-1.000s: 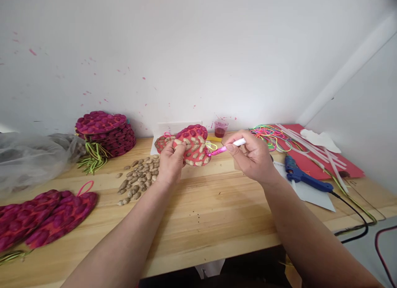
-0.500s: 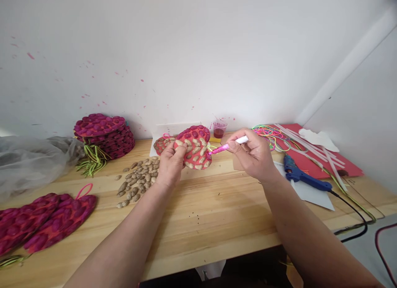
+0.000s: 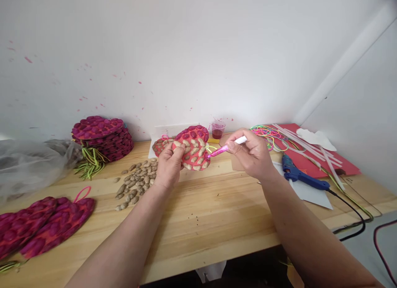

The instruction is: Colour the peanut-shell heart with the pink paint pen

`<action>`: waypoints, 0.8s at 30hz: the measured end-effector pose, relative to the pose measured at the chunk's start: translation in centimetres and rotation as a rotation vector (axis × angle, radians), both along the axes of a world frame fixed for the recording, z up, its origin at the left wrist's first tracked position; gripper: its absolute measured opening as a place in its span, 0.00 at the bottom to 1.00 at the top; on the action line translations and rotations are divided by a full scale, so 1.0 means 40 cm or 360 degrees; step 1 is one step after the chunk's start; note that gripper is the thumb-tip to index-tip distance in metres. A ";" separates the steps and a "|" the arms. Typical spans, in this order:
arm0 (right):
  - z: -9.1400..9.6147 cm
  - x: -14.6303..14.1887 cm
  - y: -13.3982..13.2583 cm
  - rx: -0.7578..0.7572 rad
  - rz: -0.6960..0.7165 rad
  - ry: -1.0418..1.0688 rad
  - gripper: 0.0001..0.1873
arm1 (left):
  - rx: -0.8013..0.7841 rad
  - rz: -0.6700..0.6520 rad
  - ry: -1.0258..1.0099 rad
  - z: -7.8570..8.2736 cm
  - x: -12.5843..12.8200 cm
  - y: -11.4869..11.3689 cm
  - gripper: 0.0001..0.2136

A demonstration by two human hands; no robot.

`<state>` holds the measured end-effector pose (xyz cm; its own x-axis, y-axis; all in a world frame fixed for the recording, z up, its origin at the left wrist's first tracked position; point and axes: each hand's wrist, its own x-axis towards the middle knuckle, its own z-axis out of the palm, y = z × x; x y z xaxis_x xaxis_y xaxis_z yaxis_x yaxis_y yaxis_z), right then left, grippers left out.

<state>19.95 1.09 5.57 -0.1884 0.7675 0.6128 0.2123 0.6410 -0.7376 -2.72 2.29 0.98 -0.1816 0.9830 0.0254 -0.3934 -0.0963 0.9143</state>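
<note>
Above the table, my left hand [image 3: 169,164] is closed on the near left edge of a red board covered with peanuts [image 3: 192,149]. Peanuts along its far edge are painted magenta, while those in the middle and near side keep their bare shell colour. My right hand [image 3: 252,153] pinches a paintbrush [image 3: 228,146] with a white handle end and a magenta-stained lower part. The brush tip touches or nearly touches the board's right edge. Yellow-green strings [image 3: 212,148] stick out beside the tip. Behind stands a clear cup of magenta paint [image 3: 218,130].
Loose peanuts [image 3: 138,181] lie left of my left hand. A stack of painted boards [image 3: 102,137] and two more painted boards [image 3: 58,226] stand further left, near a plastic bag [image 3: 34,166]. On the right are a blue glue gun [image 3: 302,176], coloured cords [image 3: 268,135] and red sheets [image 3: 322,164].
The view has shifted slightly. Both hands keep their holds, and the brush tip stays at the board's right edge, with one peanut there looking a little more magenta before.
</note>
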 end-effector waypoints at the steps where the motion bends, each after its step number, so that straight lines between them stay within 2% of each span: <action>1: -0.001 0.000 0.001 -0.0016 -0.0008 -0.0001 0.11 | 0.0005 -0.0006 -0.0006 -0.001 0.000 0.000 0.19; 10: -0.003 0.003 0.009 -0.0075 0.0119 0.0174 0.12 | 0.0044 -0.0067 -0.0032 -0.013 -0.005 0.002 0.19; 15: -0.004 0.005 0.012 -0.0102 0.0126 0.0278 0.12 | 0.0069 -0.0131 -0.0046 -0.008 -0.006 -0.001 0.19; 20: -0.004 0.006 0.013 -0.0166 0.0229 0.0354 0.14 | 0.0093 -0.0154 -0.0005 -0.001 -0.006 -0.004 0.18; 24: 0.004 0.006 0.010 -0.0159 0.0190 0.0368 0.14 | 0.0122 -0.0184 0.0005 0.001 -0.006 -0.006 0.19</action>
<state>20.20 1.50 5.74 -0.1451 0.8071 0.5723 -0.0417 0.5729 -0.8185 -2.95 2.03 1.00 -0.0669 0.9926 0.1016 -0.4031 -0.1200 0.9072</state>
